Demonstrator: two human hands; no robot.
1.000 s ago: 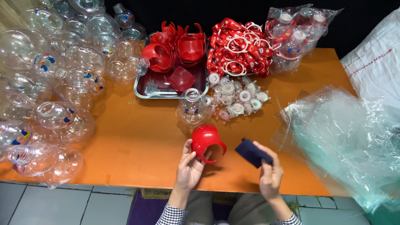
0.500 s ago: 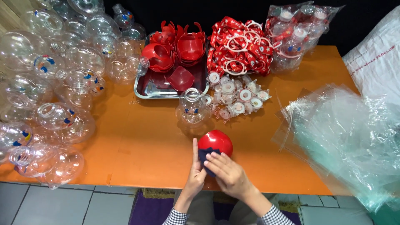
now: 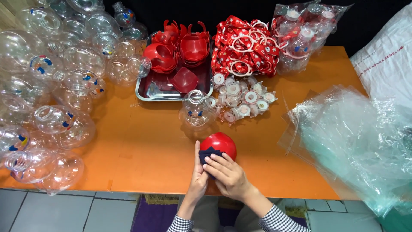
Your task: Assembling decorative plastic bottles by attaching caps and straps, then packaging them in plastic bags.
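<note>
Left hand [image 3: 198, 176] cups the round red plastic shell [image 3: 221, 144]. Right hand [image 3: 227, 174] fingers close on a dark blue cloth [image 3: 209, 154] against it. Shell appears light, rigid, slippery; grip its sides.

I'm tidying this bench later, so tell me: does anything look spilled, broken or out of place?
Nothing looks broken or spilled. Both hands, left hand and right hand, press a dark cloth onto a red dome. One clear bottle stands apart from the heap of clear bottles.

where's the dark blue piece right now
In the head view, the dark blue piece is low at centre, pressed against the red round shell between the left hand and right hand, just in front of a clear bottle.
</note>
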